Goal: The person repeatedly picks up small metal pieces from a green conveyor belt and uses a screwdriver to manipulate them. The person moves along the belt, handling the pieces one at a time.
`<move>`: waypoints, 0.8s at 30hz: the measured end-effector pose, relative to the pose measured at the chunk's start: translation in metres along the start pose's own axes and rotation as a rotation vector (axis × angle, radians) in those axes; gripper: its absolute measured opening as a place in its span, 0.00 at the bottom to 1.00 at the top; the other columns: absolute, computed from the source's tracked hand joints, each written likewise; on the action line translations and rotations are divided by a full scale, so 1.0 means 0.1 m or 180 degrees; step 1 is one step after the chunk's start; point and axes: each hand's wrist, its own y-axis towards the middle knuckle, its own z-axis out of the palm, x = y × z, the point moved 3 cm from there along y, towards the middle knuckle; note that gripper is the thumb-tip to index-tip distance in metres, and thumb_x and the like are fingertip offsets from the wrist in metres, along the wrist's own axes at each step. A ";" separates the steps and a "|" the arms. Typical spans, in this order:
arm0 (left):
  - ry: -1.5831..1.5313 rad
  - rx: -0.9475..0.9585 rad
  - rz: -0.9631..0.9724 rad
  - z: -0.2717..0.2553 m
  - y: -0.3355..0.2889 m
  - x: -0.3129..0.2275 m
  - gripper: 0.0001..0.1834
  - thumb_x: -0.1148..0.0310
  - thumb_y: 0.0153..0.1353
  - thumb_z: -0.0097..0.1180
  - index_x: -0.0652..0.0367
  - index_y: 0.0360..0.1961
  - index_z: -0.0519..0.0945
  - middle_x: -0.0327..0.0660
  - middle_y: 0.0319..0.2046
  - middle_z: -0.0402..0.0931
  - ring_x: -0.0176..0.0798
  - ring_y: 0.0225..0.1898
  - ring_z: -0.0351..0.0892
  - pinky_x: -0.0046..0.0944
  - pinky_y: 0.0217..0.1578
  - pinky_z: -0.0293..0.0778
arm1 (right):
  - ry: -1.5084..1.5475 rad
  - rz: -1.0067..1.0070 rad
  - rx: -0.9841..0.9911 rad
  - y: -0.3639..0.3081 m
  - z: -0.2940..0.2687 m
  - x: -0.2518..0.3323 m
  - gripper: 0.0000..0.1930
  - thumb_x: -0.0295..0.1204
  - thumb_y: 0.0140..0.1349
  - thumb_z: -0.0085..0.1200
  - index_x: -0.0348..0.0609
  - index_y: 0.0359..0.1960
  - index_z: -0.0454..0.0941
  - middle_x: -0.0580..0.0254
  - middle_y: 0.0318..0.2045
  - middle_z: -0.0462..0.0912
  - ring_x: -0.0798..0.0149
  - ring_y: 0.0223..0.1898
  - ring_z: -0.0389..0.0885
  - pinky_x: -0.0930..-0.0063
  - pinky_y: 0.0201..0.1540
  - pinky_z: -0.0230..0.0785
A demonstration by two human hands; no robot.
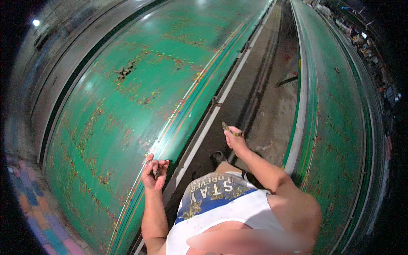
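My left hand (154,173) is raised at the edge of the long green table (140,114) on the left, palm up with its fingers curled in. Something small and dark shows among those fingers, too unclear to name. Over the aisle, my right hand (234,140) is closed around a short, slim, stick-like tool (225,126). The tool's dark tip sticks out past the thumb, and a yellowish part shows beside the fingers. Neither hand plainly touches the table surface.
Many coloured paint specks cover the green table, with striped lines along its near side and a white rail (199,132) at its edge. A dark floor aisle (265,102) separates it from a second green table (333,106). My shoe (218,158) stands in the aisle.
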 end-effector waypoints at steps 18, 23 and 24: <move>0.1560 -0.0708 0.0075 0.93 0.83 0.48 0.11 0.75 0.60 0.71 0.63 0.44 0.86 0.54 0.51 0.87 0.48 0.47 0.88 0.41 0.41 0.81 | 0.0540 0.0885 0.1120 0.96 -0.30 0.73 0.15 0.35 0.79 0.53 0.38 0.57 0.79 0.80 0.18 0.63 0.81 0.15 0.59 0.80 0.18 0.52; 0.1877 -0.0652 -0.0101 0.95 1.21 0.56 0.12 0.75 0.65 0.70 0.63 0.49 0.84 0.50 0.47 0.88 0.44 0.47 0.88 0.41 0.43 0.82 | 0.0968 0.1279 0.1036 0.95 -0.25 0.74 0.16 0.35 0.80 0.50 0.37 0.59 0.78 0.79 0.17 0.61 0.79 0.15 0.58 0.78 0.18 0.51; 0.1977 -0.0484 -0.0129 0.98 1.31 0.62 0.13 0.74 0.68 0.69 0.63 0.51 0.83 0.47 0.42 0.89 0.41 0.44 0.88 0.40 0.42 0.81 | 0.1155 0.1413 0.1042 0.95 -0.24 0.73 0.16 0.36 0.80 0.49 0.37 0.59 0.77 0.79 0.17 0.61 0.79 0.15 0.58 0.78 0.18 0.51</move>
